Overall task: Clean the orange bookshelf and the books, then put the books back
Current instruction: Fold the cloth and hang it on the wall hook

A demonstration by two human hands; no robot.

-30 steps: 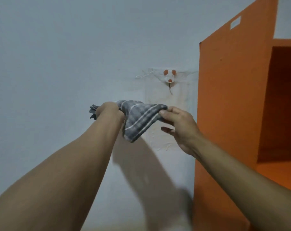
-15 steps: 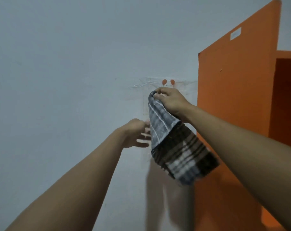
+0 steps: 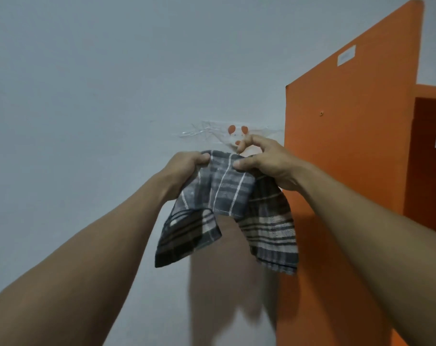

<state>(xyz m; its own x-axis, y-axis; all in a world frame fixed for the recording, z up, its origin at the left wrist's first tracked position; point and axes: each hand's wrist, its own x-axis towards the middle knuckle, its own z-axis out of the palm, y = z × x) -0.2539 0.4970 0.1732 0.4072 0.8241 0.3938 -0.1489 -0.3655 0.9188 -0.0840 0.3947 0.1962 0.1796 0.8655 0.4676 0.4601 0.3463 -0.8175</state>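
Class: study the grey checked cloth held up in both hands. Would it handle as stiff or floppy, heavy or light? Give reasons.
Probably floppy: the cloth sags in two loose flaps below the left hand and right hand. Likely light: finger pinches at its top edge alone carry it. Pushed, it would probably bunch rather than slide, since it creases where gripped.

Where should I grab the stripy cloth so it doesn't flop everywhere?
Pinch its top edge near both ends, coming from the front, as the left hand and right hand do. The stripy cloth is limp and hangs down, so only that held edge is spread.
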